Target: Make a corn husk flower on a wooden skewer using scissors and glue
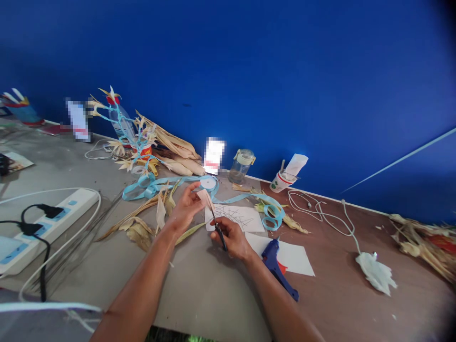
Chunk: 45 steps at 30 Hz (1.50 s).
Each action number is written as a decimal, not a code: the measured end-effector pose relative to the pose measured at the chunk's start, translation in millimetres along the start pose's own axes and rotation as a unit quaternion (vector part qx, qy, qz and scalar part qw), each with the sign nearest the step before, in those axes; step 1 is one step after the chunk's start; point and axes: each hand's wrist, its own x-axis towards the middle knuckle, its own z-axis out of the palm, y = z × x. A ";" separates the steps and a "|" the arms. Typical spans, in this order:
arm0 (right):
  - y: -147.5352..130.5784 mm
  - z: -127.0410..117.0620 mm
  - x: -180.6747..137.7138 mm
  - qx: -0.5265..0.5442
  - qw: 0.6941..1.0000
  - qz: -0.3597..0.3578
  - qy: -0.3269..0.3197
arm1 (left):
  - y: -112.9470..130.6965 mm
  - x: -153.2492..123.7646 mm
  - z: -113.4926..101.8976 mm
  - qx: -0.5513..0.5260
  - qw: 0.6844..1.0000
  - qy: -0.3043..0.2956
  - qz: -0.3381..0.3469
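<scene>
Two hands meet above the table [199,289], one pinching, one gripping.
Your left hand [187,206] pinches a small pale piece [203,197] between thumb and fingers; your right hand [233,237] is closed round the handles of the scissors [213,212], their blades at the piece's right edge. Just beyond lies a white sheet [258,226] with thin dark strands [233,216]; a blue glue gun [272,261] lies right of your right hand.
</scene>
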 end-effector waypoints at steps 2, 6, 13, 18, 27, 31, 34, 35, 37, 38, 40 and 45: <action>2.2 0.2 0.7 -0.016 1.000 -0.004 0.016 | -0.1 0.1 2.3 0.005 1.000 0.021 -0.010; 6.2 -0.6 1.7 -0.083 0.994 -0.022 0.063 | -1.7 -0.3 6.8 0.060 0.997 0.028 -0.039; 1.6 -1.8 0.8 -0.151 0.985 -0.037 0.081 | -8.0 -1.0 10.3 0.071 0.996 0.010 -0.044; -1.9 -1.8 1.9 -0.117 0.990 -0.021 0.080 | -7.9 -0.9 11.9 0.053 0.997 0.031 -0.036; 2.4 -2.7 3.4 0.004 1.000 0.011 0.020 | -17.3 -0.1 8.3 0.035 0.998 0.021 -0.040; 1.4 -2.6 1.8 0.044 0.999 0.015 -0.002 | -17.2 0.5 8.5 0.041 0.998 0.016 -0.039; 0.6 -2.4 0.4 0.052 0.998 0.009 -0.019 | -15.3 0.5 10.1 0.040 0.998 0.020 -0.041; 0.5 -2.0 0.1 0.048 0.999 0.006 -0.022 | -14.9 0.4 10.6 0.038 0.998 0.022 -0.040; 0.5 -0.6 -0.2 0.033 0.999 -0.003 -0.018 | -15.1 0.2 11.1 0.038 0.998 0.022 -0.038; 0.6 0.3 -0.3 0.026 1.000 -0.007 -0.013 | -15.7 0.1 11.3 0.039 0.998 0.022 -0.035; 1.0 2.5 -0.1 0.017 1.000 -0.011 -0.003 | -17.3 -0.1 11.7 0.044 0.998 0.018 -0.031; 3.8 5.9 0.2 0.026 1.000 -0.010 0.010 | -20.7 -1.2 13.8 0.056 0.998 0.006 -0.035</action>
